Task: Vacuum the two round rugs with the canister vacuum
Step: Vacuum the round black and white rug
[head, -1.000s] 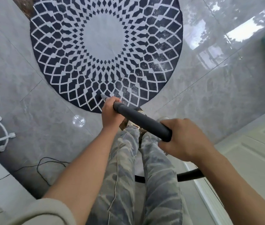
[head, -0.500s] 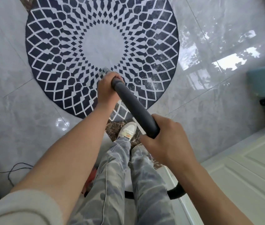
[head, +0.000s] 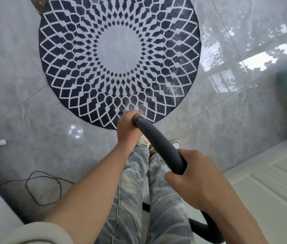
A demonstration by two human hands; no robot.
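Rug (head: 120,50), round, black-and-white lattice

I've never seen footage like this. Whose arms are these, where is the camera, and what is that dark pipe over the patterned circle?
There is no machine here. A person wears a camera on the head that looks down, so you see their own arms and legs. The left hand grips the front end of a dark grey vacuum tube, and the right hand grips it further back. The tube's tip, mostly hidden by the left hand, is at the near edge of a round black-and-white rug lying on glossy grey floor tiles. A thin black cable loops on the floor at the left.
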